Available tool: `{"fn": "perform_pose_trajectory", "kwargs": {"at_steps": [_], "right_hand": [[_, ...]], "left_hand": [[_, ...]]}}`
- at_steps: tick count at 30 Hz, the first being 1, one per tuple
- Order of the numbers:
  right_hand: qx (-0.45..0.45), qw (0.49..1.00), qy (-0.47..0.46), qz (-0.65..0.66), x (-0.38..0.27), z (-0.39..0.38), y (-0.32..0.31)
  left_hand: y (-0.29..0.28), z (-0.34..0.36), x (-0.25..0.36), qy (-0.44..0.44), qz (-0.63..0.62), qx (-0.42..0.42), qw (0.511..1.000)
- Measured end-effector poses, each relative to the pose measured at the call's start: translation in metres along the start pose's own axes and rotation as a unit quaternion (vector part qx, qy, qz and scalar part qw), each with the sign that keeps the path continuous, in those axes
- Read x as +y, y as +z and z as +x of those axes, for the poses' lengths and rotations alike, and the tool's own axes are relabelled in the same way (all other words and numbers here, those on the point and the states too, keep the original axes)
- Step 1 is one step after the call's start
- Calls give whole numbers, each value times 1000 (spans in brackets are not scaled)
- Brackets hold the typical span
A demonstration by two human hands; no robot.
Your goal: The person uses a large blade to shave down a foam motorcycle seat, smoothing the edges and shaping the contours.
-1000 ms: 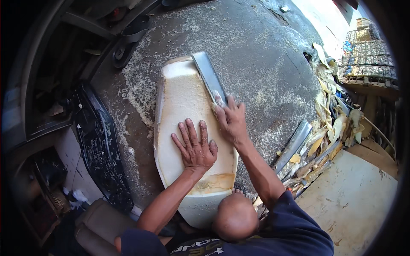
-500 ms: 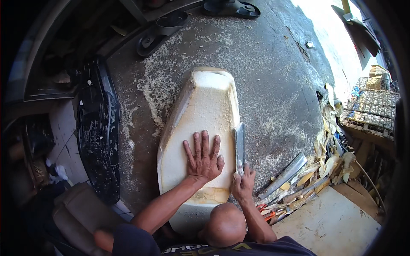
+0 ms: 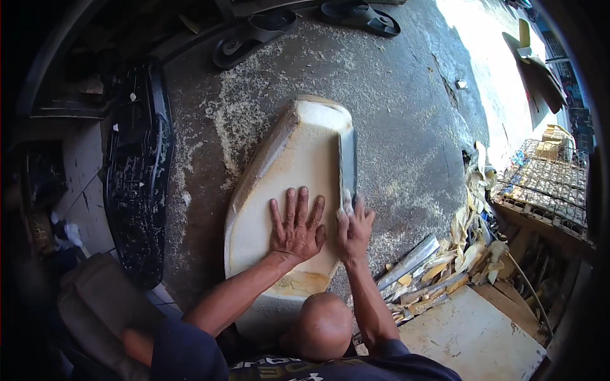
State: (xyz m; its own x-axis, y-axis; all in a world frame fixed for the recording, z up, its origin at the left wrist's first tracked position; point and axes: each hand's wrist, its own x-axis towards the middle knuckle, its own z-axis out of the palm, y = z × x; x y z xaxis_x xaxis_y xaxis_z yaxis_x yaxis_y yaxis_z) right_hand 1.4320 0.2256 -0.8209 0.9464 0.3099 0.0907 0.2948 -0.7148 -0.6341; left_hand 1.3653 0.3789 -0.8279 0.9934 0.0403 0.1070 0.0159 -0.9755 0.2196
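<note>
A long cream foam seat pad (image 3: 305,159), shaped like a motorcycle seat, lies lengthwise before me on the floor. My left hand (image 3: 297,225) rests flat on its top, fingers spread. Along the pad's right edge runs a long, flat grey metal tool (image 3: 347,159), which could be a blade or a rasp. My right hand (image 3: 354,232) grips its near end; the fingers are partly blurred. The tool's far end reaches close to the pad's narrow far end. A brownish patch (image 3: 305,282) marks the foam near me.
Foam crumbs litter the dark floor (image 3: 406,146). A black plastic seat base (image 3: 136,171) lies at left. Dark sandals (image 3: 254,39) are at the far side. Foam scraps and strips (image 3: 470,247) pile up at right, near a wire crate (image 3: 549,181) and a pale board (image 3: 457,330).
My right hand has pushed the grey tool forward along the pad's right edge. My left hand stays flat on the foam. The view has shifted slightly.
</note>
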Motion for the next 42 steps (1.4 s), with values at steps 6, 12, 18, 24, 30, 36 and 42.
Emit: {"fn": "perform_pose_trajectory", "kwargs": {"at_steps": [6,12,18,24,30,36,42], "right_hand": [[-3,997,19,69,-19,101,8],[-24,990,120,67,-5,3,1],[88,966,39,239,-46,220,-65],[228,950,87,196,5,50,-74],[105,872,353,324,42,-204,-27],[232,775,434,396,73,-299,-52],[239,795,292,475,41,-186,-143]], "left_hand": [[8,-2,-1,-14,-21,-20,999],[6,-8,-1,-20,-25,-18,999],[10,2,14,-2,-57,-22,998],[-2,2,0,-12,-26,9,1000],[13,-10,6,-50,-49,52,996],[3,-109,123,449,-184,-216,847],[-17,-163,97,284,146,-122,940]]}}
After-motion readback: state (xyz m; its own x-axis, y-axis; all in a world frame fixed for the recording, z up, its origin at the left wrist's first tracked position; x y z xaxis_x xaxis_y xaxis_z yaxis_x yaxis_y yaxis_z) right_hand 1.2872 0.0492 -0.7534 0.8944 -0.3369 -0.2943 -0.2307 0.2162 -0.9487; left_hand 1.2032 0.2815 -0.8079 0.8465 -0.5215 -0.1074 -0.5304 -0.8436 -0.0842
